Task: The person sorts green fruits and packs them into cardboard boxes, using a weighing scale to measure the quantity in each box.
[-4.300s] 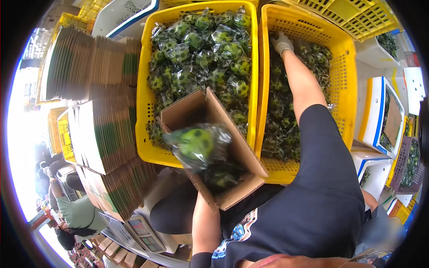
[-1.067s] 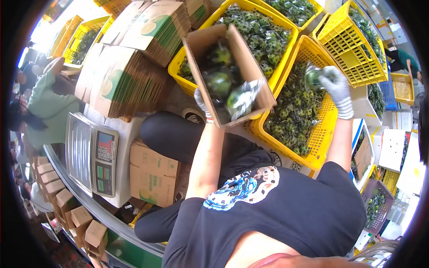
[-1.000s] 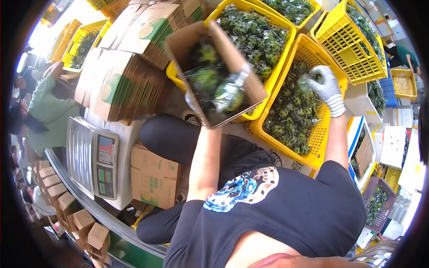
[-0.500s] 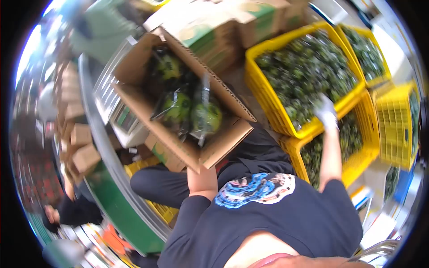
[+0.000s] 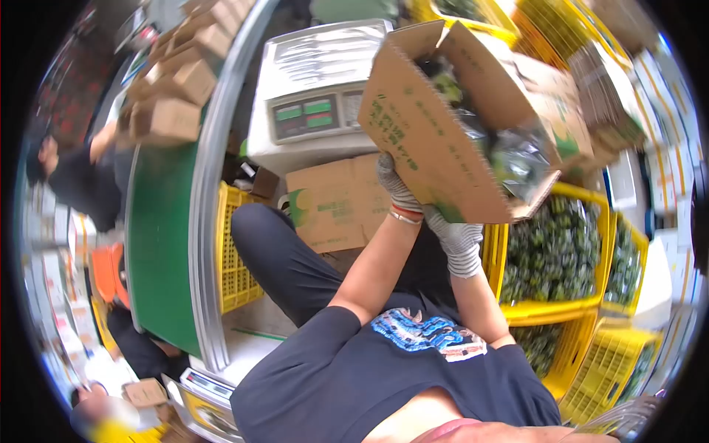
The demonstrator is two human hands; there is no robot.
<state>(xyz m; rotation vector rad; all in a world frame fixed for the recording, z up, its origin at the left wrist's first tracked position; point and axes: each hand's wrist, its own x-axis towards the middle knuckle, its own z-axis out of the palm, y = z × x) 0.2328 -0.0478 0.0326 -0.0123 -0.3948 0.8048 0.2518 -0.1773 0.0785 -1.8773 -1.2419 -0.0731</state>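
Observation:
An open cardboard box point(image 5: 436, 140) with green print is tilted in front of me, its near flap and side turned towards my body. Inside it lie clear plastic bags of green produce point(image 5: 521, 164), whose kind I cannot make out. My left hand point(image 5: 397, 184), in a grey glove with bands at the wrist, grips the box's lower left side. Lower down, my right hand point(image 5: 456, 242), in a striped grey glove, holds the bottom corner; its fingers are partly hidden by the cardboard. Just left of the box stands a digital weighing scale point(image 5: 317, 118) with a metal top.
Yellow crates point(image 5: 604, 251) of bagged green produce stand on my right. To my left run a metal rail and a green conveyor belt point(image 5: 166, 244), with cardboard boxes point(image 5: 166, 122) beyond. A printed carton point(image 5: 329, 203) lies below the scale. Another person's arm point(image 5: 103, 140) shows at far left.
My right hand has left the crate of bagged produce and taken hold of the box. The box has moved right and tipped. My view has turned left, bringing the scale into fuller view.

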